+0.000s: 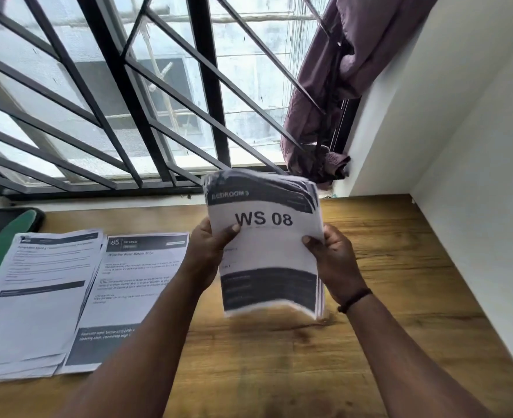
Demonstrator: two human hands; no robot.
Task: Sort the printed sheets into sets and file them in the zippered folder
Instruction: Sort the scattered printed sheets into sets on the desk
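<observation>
I hold a stack of printed sheets (267,251) upright above the wooden desk (385,267); its top page reads "WS 08". My left hand (210,251) grips the stack's left edge and my right hand (333,260) grips its right edge, thumbs on the front. The bottom edge hangs just over the wood, blurred. Two piles lie flat at the left: a fanned pile of text pages (35,297) and, beside it, a pile topped by a "KITCHEN" page (134,282). A dark folder with green trim (4,233) sits at the far left, partly under the piles.
A barred window (128,101) runs along the desk's far edge. A purple cloth (339,86) hangs at its right end. A white wall (475,146) bounds the desk on the right. Bare wood shows under and to the right of my hands.
</observation>
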